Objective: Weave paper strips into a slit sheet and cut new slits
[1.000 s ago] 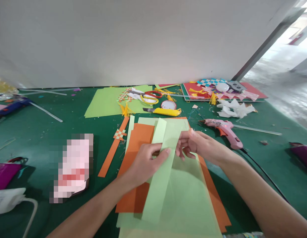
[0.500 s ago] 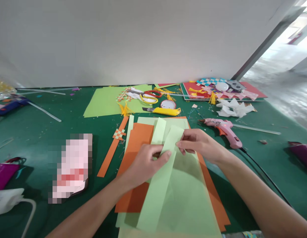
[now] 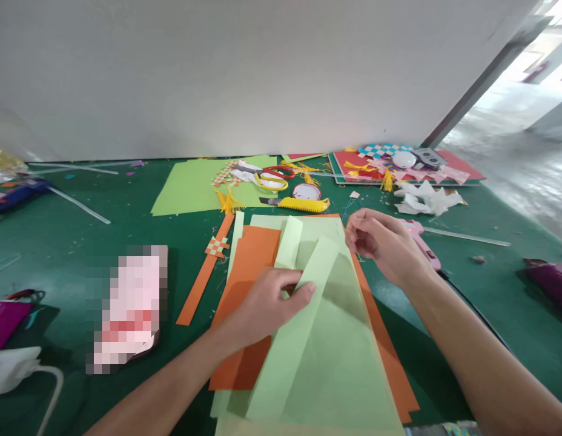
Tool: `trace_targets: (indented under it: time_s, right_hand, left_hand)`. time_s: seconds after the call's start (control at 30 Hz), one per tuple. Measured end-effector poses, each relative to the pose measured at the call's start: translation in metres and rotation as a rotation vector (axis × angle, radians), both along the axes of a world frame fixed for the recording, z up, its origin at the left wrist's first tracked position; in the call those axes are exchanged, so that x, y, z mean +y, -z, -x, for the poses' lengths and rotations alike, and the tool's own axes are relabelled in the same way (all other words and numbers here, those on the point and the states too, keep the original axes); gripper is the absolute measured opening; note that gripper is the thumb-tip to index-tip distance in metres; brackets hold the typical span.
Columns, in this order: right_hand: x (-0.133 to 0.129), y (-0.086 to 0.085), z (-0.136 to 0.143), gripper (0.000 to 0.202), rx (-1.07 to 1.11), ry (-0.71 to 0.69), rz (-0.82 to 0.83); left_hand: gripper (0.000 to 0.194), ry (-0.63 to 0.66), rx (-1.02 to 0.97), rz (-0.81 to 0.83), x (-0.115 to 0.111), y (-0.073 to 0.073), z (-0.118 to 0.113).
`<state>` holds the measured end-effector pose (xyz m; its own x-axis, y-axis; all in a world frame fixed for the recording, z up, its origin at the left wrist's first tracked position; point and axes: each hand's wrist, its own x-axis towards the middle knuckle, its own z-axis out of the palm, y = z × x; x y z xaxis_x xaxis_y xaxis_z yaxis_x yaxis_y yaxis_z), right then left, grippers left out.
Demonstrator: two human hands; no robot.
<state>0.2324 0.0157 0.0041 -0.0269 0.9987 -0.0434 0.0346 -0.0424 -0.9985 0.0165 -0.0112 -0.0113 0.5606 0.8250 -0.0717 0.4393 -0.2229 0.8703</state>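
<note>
My left hand point(image 3: 274, 300) pinches a long pale green paper strip point(image 3: 292, 339) between thumb and fingers, the strip slanting over a stack of pale green sheets point(image 3: 349, 339). Orange paper point(image 3: 251, 260) lies under my left wrist and fingers. Curled fingers on my right hand point(image 3: 383, 242) hover by the upper right edge of the stack, away from the strip; what they hold, if anything, is too small to tell. A woven checkered piece sits on an orange strip point(image 3: 197, 297) to the left.
Scissors point(image 3: 274, 178) and a yellow cutter point(image 3: 303, 204) lie beyond the stack. A pink glue gun point(image 3: 429, 251) is partly behind my right hand. A pink phone point(image 3: 133, 303) lies left; crumpled white paper point(image 3: 429, 198) is at the back right.
My right hand has let go of the strip's upper end and moved right, now covering the glue gun's front. My left hand still holds the strip.
</note>
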Motion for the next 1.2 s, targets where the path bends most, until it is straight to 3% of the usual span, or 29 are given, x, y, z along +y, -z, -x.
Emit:
trace_targets:
  time_s: [0.17, 0.23, 0.33, 0.63, 1.2]
  right_hand:
    - [-0.007, 0.003, 0.01, 0.023, -0.129, -0.253, 0.009]
    - [-0.01, 0.005, 0.013, 0.029, -0.204, -0.288, -0.011]
    - [-0.013, 0.008, 0.016, 0.037, -0.222, -0.291, -0.037]
    - [-0.014, 0.007, 0.017, 0.021, -0.119, -0.315, -0.043]
    - [-0.014, 0.007, 0.016, 0.02, -0.135, -0.302, -0.068]
  left_hand:
    - [0.041, 0.003, 0.016, -0.041, 0.0, 0.001, -0.001]
    - [0.041, 0.004, 0.017, -0.038, 0.0, 0.002, -0.001]
    - [0.04, 0.002, -0.011, -0.008, -0.001, 0.003, -0.002]
    - [0.042, -0.004, -0.025, -0.024, -0.001, 0.001, -0.004]
    - [0.042, -0.006, 0.023, -0.055, -0.001, 0.004, -0.004]
